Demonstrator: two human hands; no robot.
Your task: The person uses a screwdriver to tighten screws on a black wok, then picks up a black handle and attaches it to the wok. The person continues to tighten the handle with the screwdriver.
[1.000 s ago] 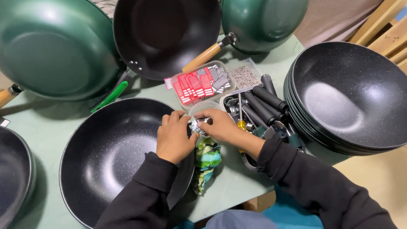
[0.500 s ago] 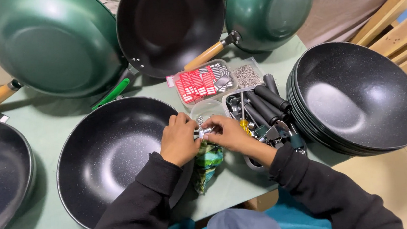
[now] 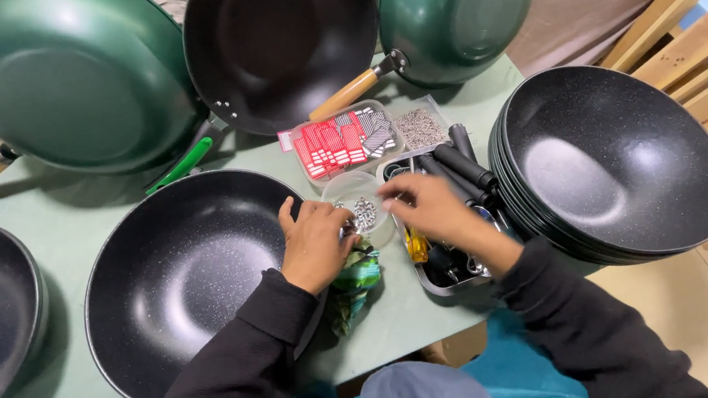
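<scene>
Pale green worktop (image 3: 48, 254) crowded with cookware, tan cloth and wooden slats behind. Noted along the far edge: three woks tipped up, two showing green outsides, one its black inside, wooden handles pointing toward the person, probably propped so to save room. Flat on the worktop: large black speckled handleless wok (image 3: 181, 285), its right rim under the left hand (image 3: 317, 244). Left hand curled, fingers bent at the rim of a small clear round tub of silvery screws (image 3: 364, 211), seemingly pinching something tiny; actual hold not discernible. Right hand (image 3: 426, 208) loosely open, fingers stretched over the same tub from the other side, fingertips just above or touching the contents; grip on a screw cannot be confirmed. Tub thus lying between both hands, close to the body, likely for easy picking. Beside the right wrist: metal tray of black handles and tools (image 3: 451, 216). Beyond the tub: clear box of red and grey cards (image 3: 340, 142). At right: stack of black speckled woks (image 3: 618, 156), nested. Crumpled green wrapper (image 3: 353, 281) below the left hand.
</scene>
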